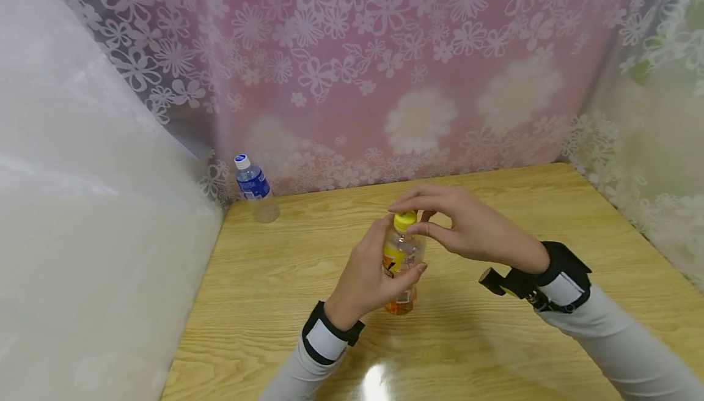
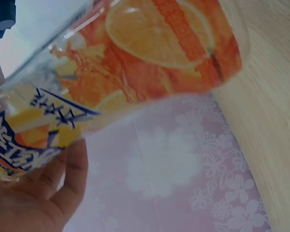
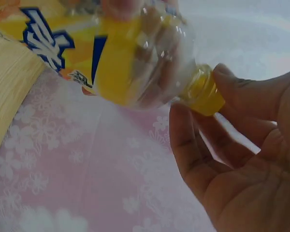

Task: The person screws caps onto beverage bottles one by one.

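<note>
A clear plastic drink bottle with an orange and yellow label stands in front of me, a little tilted. My left hand grips it round the upper body, thumb across the near side. At its top, my right hand pinches the yellow cap between thumb and fingers. The right wrist view shows the cap seated on the bottle neck, thumb on one side and fingers on the other. In the left wrist view the label carries an orange slice picture, with the left fingers behind the bottle.
Another plastic bottle, with a blue label and a white cap, stands at the table's back left corner. The wooden table is bordered by a pink flowered curtain behind and pale sheets at the sides.
</note>
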Available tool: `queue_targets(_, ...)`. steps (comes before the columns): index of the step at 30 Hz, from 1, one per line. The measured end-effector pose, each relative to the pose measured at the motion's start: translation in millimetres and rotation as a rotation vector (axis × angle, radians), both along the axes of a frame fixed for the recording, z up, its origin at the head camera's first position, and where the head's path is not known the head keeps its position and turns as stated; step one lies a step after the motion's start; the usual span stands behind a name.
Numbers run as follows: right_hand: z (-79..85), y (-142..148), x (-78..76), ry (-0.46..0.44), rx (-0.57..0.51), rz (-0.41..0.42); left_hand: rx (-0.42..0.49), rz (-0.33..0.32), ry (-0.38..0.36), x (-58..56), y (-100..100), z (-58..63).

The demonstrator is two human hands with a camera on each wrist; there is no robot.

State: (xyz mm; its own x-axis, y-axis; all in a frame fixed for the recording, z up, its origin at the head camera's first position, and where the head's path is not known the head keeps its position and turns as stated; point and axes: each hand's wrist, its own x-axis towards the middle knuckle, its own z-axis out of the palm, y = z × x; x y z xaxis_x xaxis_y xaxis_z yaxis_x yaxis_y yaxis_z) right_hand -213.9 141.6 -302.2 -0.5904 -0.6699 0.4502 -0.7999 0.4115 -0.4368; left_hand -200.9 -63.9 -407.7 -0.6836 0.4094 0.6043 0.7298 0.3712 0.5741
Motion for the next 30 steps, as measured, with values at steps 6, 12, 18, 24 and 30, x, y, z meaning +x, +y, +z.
queue_targets(6, 4.8, 2.2, 0.7, 0.041, 0.018, 0.084, 0.017, -0.112, -0.026, -0.2, -1.8, 0.4)
queue_targets(12, 2.8, -6.0, 11.6, 0.072, 0.026, -0.101, 0.003, -0.039, 0.032, 1.7, 1.8, -0.8)
queue_targets(18, -14.2, -19.0, 12.7, 0.16, -0.022, -0.307, -0.038, 0.11, 0.098, 4.7, 8.2, -3.6)
queue_targets(24, -9.6, -9.1, 7.3, 0.076, -0.023, -0.22, -0.023, 0.03, -0.019, 5.5, 5.6, 0.2)
queue_targets(30, 6.2, 8.3, -3.2, 0.034, 0.016, 0.063, 0.004, -0.053, -0.113, 4.5, -0.9, 7.5)
